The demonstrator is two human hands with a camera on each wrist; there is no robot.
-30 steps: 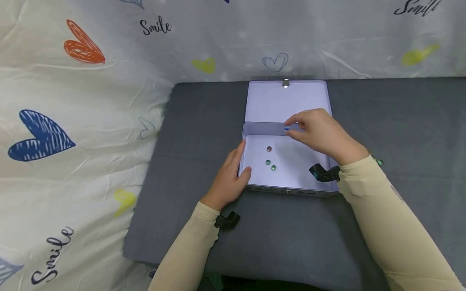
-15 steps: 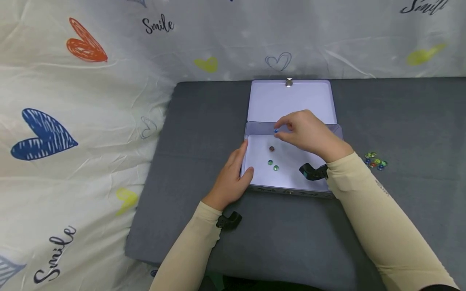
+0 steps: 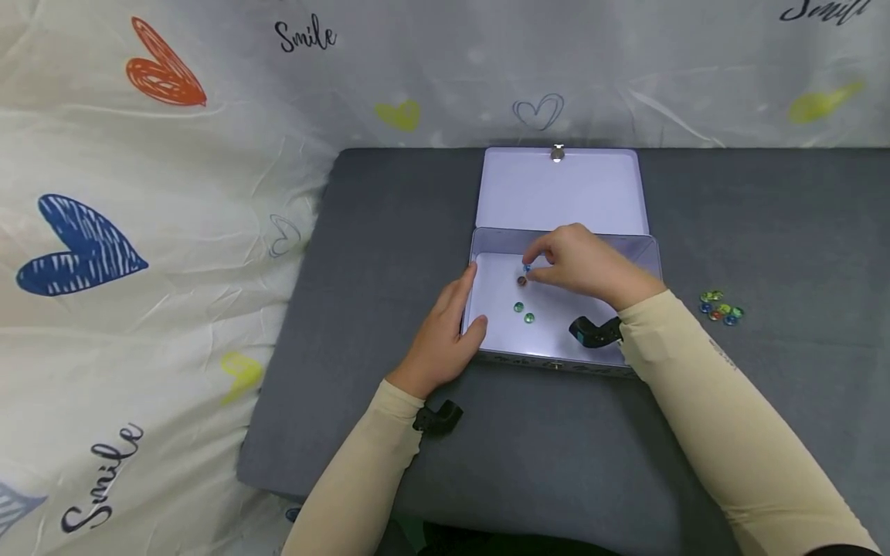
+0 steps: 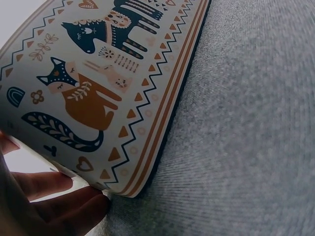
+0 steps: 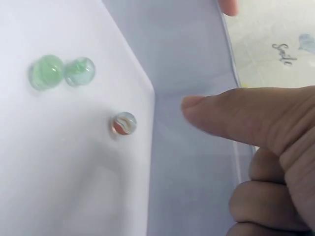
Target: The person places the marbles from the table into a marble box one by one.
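Observation:
My right hand point(image 3: 582, 264) pinches a blue marble point(image 3: 527, 268) between thumb and forefinger, low inside the open box point(image 3: 565, 365). In the right wrist view the thumb hides that marble. Just below the fingertips a brown-red marble point(image 3: 521, 281) lies on the box floor; up close this swirled marble point(image 5: 124, 123) shows red and white bands. Two green marbles point(image 3: 524, 313) lie nearer the front. My left hand point(image 3: 445, 336) rests against the box's left wall, fingers fairly straight. In the left wrist view its fingers point(image 4: 74, 211) touch the box's patterned outer side point(image 4: 98, 88).
The box's lid point(image 3: 562, 189) lies folded back toward the rear, with a metal clasp point(image 3: 557, 153) at its far edge. A cluster of several coloured marbles point(image 3: 723, 309) sits on the grey cloth right of the box. A printed sheet point(image 3: 431, 69) hangs behind the table.
My right hand has moved left and then down into the box with the blue marble, close to the brown-red one. My left hand stays on the box's side.

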